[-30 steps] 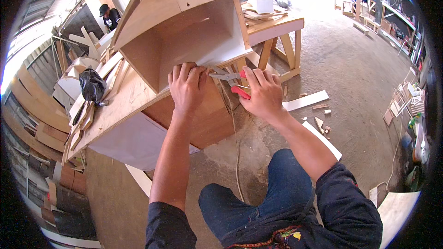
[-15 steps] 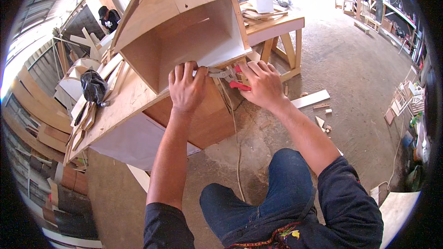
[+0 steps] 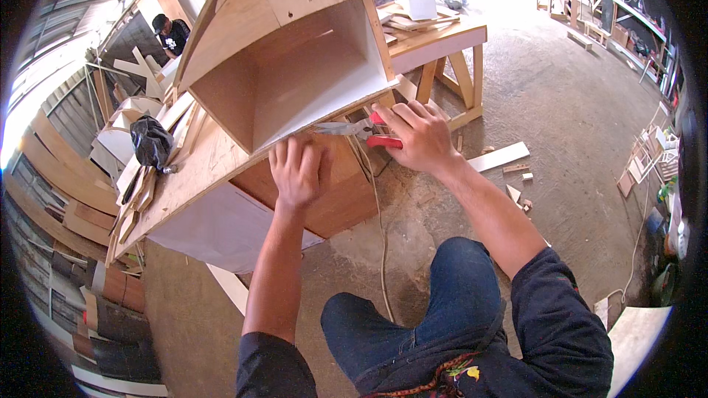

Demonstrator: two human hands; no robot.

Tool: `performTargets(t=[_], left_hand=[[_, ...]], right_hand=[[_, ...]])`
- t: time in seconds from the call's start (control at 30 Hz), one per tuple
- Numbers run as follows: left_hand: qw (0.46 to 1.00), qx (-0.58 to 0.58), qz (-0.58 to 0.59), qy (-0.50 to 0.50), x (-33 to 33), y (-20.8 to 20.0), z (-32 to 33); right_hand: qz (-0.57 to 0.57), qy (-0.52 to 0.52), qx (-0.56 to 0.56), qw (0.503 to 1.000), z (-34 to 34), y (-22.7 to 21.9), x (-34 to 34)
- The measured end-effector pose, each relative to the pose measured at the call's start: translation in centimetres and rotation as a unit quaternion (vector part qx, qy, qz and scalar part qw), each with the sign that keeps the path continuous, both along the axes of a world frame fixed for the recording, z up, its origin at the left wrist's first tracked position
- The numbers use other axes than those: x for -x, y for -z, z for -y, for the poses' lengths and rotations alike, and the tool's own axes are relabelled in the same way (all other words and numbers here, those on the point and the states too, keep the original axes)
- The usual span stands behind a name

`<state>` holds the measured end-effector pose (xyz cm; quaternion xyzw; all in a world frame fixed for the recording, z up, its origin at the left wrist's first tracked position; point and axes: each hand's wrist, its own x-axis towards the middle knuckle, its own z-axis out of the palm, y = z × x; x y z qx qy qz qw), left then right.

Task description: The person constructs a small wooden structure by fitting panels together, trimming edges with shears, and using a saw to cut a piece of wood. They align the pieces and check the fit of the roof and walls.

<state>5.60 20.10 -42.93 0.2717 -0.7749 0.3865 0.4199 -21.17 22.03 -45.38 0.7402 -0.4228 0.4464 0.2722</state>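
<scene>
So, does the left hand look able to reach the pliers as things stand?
Probably yes: the pliers extend close to the left hand, with nothing visible between, though the right hand grips their red handles.

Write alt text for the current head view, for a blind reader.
A person's right hand holds red-handled pliers near the front edge of a house-shaped wooden box, with the left hand curled near the pliers' tip. Wood pieces lie on the floor.
</scene>
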Motion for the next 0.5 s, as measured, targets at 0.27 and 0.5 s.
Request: performTargets(t=[0.27, 0.5], left_hand=[[0.985, 0.039, -0.102, -0.135, -2.4, 1.5, 0.8], [0.988, -0.054, -0.127, -0.069, -4.7, 1.6, 1.6]], right_hand=[[-0.034, 0.027, 0.012, 0.999, 1.0, -0.9, -0.2], [-0.081, 0.043, 0.084, 0.992, 2.4, -1.2, -3.4]])
